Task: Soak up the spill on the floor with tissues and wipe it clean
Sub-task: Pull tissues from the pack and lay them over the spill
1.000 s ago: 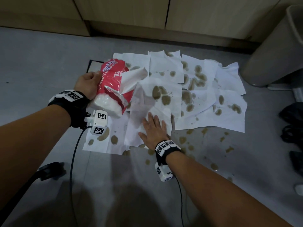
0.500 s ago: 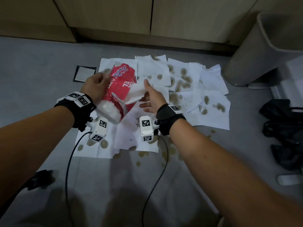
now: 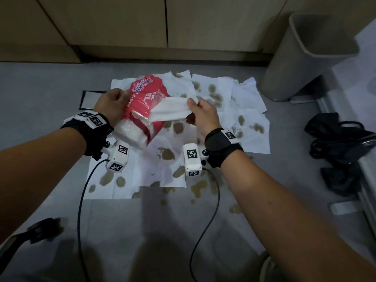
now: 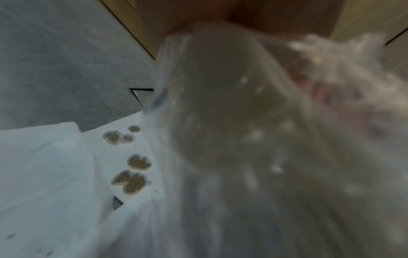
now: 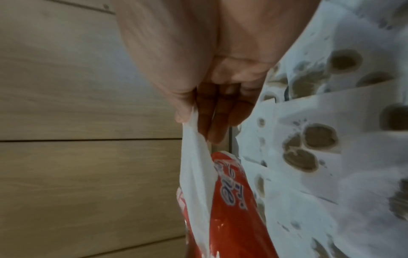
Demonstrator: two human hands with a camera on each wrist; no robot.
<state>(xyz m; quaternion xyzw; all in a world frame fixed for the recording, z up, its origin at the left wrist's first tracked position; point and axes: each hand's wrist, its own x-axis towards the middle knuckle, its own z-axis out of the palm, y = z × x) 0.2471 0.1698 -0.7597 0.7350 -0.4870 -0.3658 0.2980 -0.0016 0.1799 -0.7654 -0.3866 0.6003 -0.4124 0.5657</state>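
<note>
On the floor, below both hands:

Spill: brown drops on the grey floor point(image 3: 50, 98); most lie under the spread tissues point(image 3: 250, 139), soaking through as blotches. A bare patch of drops point(image 3: 200, 187) shows at the near edge of the tissues, beneath the right wrist and a little toward the person.

Fresh tissue: one white sheet point(image 3: 171, 110) is half out of the pack, stretched between pack and right hand, above the wet tissues. Its long axis runs left to right, rising slightly toward the right hand.

Pack: red pack point(image 3: 142, 110), held off the floor, tilted with its printed end away from the person and its white end toward the left wrist.

Right hand: right hand point(image 3: 201, 117) pinches the sheet's free end between thumb and fingers point(image 5: 216, 118); the wrist view shows the thumb on one face and the fingers on the other.

Left hand: left hand point(image 3: 110, 104) grips the pack's left side, fingers curled on the wrapper. Its wrist view is mostly blurred by the pack.

Key relation: the uncovered drops lie nearer the right hand, the one that holds the sheet. Likely next, a pull to the right frees the sheet, then it goes down and toward the person onto that patch.

Risk: the sheet may tear or drag a second one out.

Bin: bin point(image 3: 305, 58) stands right of the tissues, well apart from the hands.
</note>
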